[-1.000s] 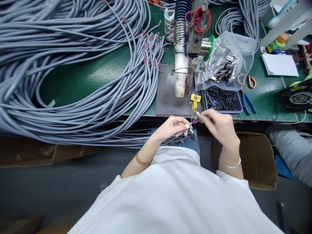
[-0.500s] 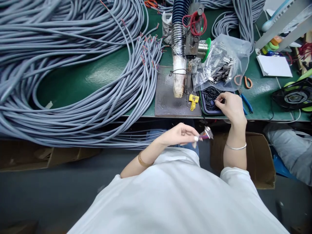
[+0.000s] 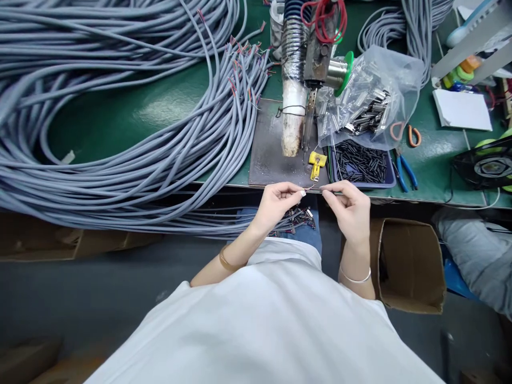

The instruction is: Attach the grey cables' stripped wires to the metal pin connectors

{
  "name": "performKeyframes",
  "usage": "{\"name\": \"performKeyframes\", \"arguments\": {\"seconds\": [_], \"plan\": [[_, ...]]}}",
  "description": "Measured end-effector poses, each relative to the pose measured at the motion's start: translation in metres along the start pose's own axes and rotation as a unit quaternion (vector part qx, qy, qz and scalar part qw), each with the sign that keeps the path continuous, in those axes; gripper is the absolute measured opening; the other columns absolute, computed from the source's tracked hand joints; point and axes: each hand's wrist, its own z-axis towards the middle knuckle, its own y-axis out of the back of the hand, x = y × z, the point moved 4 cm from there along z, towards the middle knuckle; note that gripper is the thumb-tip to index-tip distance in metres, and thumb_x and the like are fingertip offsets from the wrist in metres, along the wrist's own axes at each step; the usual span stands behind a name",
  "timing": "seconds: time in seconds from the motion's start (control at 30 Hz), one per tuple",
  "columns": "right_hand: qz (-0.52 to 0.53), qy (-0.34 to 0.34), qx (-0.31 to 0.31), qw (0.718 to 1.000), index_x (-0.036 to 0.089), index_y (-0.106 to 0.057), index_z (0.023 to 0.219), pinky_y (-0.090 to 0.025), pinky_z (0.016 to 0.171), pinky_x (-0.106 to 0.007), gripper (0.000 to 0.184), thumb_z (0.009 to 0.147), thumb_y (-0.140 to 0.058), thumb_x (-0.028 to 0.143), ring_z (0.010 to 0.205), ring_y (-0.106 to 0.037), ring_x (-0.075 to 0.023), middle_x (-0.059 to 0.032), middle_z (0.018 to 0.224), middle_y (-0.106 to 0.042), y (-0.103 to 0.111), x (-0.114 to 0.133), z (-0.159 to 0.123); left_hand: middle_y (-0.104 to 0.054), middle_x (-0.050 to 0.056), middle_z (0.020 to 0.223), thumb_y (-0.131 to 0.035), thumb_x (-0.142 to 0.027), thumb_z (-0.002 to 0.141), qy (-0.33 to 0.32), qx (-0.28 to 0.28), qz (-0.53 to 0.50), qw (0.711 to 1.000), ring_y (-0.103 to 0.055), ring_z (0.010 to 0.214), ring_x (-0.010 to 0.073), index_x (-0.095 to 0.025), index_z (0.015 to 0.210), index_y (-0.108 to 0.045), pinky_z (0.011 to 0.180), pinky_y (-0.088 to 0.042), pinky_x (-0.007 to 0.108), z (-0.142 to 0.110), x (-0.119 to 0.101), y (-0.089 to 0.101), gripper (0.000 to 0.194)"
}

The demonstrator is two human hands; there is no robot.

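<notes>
- A wire (image 3: 309, 188) is being pinched by the left hand (image 3: 276, 208), fingertips closed, at the front edge of the table (image 3: 438, 165).
- The right hand (image 3: 352, 210) is being held nearly closed, slightly apart; whether anything is being gripped cannot be told.
- Just beyond the hands, room is being taken by a clip (image 3: 317, 161) and a tray (image 3: 366, 185).
- Left of them, green surface is being covered by cables (image 3: 160, 181).
- Below right, floor is being occupied by a carton (image 3: 412, 266).

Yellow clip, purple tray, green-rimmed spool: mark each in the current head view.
Yellow clip (image 3: 317, 160): head view, on its wide upper part.
Purple tray (image 3: 370, 185): head view, on its near wall.
Green-rimmed spool (image 3: 337, 73): head view, on the silvery wire wound around it.
</notes>
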Motion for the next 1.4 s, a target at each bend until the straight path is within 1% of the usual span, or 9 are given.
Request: {"name": "performKeyframes", "arguments": {"seconds": [0.13, 0.37, 0.53, 0.73, 0.97, 1.07, 1.23, 1.3, 1.4], "plan": [[-0.030, 0.004, -0.038, 0.999, 0.022, -0.071, 0.088, -0.032, 0.047, -0.026, 0.018, 0.095, -0.063, 0.036, 0.052, -0.039, -0.0076, -0.0010, 0.084, -0.066, -0.008, -0.005, -0.001, -0.073, 0.003, 0.075, -0.078, -0.032, 0.077, -0.061, -0.012, 0.085, 0.994, -0.059, 0.064, 0.0105, -0.014, 0.081, -0.078, 0.062, -0.045, 0.022, -0.003, -0.002, -0.001, 0.017], [-0.041, 0.017, -0.012, 0.999, 0.021, -0.068, 0.085, -0.037, 0.050, -0.024, 0.020, 0.097, -0.061, 0.035, 0.057, -0.048, -0.0085, -0.0004, 0.082, -0.065, -0.009, -0.007, 0.003, -0.071, 0.004, 0.077, -0.071, -0.027, 0.084, -0.132, -0.012, 0.191, 0.973, -0.060, 0.069, 0.0129, -0.016, 0.082, -0.076, 0.066, -0.045, 0.024, -0.009, -0.008, -0.005, 0.012], [-0.005, 0.001, -0.014, 1.000, 0.021, -0.068, 0.085, -0.041, 0.054, -0.025, 0.021, 0.097, -0.060, 0.036, 0.067, -0.057, -0.0120, -0.0011, 0.082, -0.065, -0.010, -0.012, 0.003, -0.071, 0.004, 0.077, -0.070, -0.025, 0.083, -0.143, -0.014, 0.203, 0.969, -0.059, 0.068, 0.0132, -0.016, 0.081, -0.075, 0.065, -0.044, 0.025, -0.010, -0.010, -0.005, 0.011], [-0.004, -0.002, 0.001, 1.000, 0.021, -0.068, 0.084, -0.035, 0.053, -0.026, 0.020, 0.096, -0.062, 0.035, 0.060, -0.050, -0.0097, 0.0004, 0.080, -0.064, -0.010, -0.012, 0.004, -0.070, 0.003, 0.075, -0.069, -0.024, 0.084, -0.139, -0.007, 0.212, 0.967, -0.058, 0.067, 0.0128, -0.016, 0.079, -0.075, 0.064, -0.043, 0.024, -0.009, -0.009, -0.006, 0.011], [-0.117, 0.060, 0.023, 0.991, 0.020, -0.064, 0.074, -0.035, 0.061, -0.027, 0.028, 0.097, -0.063, 0.037, 0.061, -0.048, -0.0097, 0.0021, 0.071, -0.059, -0.018, -0.006, 0.000, -0.069, 0.003, 0.074, -0.067, -0.019, 0.082, -0.160, -0.005, 0.244, 0.956, -0.056, 0.066, 0.0116, -0.015, 0.079, -0.074, 0.063, -0.042, 0.024, -0.010, -0.011, -0.007, 0.009], [-0.191, 0.102, 0.050, 0.975, 0.020, -0.057, 0.067, -0.031, 0.060, -0.028, 0.036, 0.099, -0.059, 0.038, 0.060, -0.047, -0.0096, 0.0021, 0.067, -0.055, -0.026, -0.005, -0.002, -0.067, 0.002, 0.070, -0.065, -0.020, 0.082, -0.120, 0.035, 0.227, 0.966, -0.054, 0.063, 0.0104, -0.013, 0.077, -0.072, 0.061, -0.042, 0.023, -0.009, -0.007, -0.007, 0.011], [-0.194, 0.113, 0.048, 0.973, 0.020, -0.049, 0.060, -0.027, 0.057, -0.029, 0.045, 0.097, -0.062, 0.042, 0.055, -0.041, -0.0088, 0.0039, 0.059, -0.046, -0.026, -0.002, -0.001, -0.064, -0.001, 0.073, -0.071, -0.026, 0.082, -0.015, 0.088, 0.055, 0.994, -0.048, 0.051, 0.0046, -0.014, 0.093, -0.066, 0.049, -0.037, 0.019, -0.008, -0.006, -0.005, 0.016], [-0.150, 0.100, 0.032, 0.983, 0.020, -0.049, 0.062, -0.028, 0.056, -0.028, 0.042, 0.095, -0.064, 0.041, 0.055, -0.039, -0.0082, 0.0045, 0.061, -0.047, -0.023, 0.002, 0.001, -0.064, -0.002, 0.075, -0.074, -0.026, 0.081, 0.000, 0.102, 0.019, 0.995, -0.048, 0.050, 0.0031, -0.015, 0.094, -0.064, 0.048, -0.037, 0.017, -0.009, -0.008, -0.005, 0.020], [-0.115, 0.076, 0.035, 0.990, 0.020, -0.059, 0.075, -0.033, 0.057, -0.026, 0.026, 0.095, -0.063, 0.036, 0.055, -0.040, -0.0076, 0.0033, 0.071, -0.057, -0.021, 0.007, 0.001, -0.061, -0.003, 0.072, -0.076, -0.027, 0.080, -0.003, 0.105, 0.010, 0.994, -0.047, 0.050, 0.0023, -0.014, 0.090, -0.063, 0.049, -0.038, 0.016, -0.009, -0.009, -0.004, 0.020]]}}
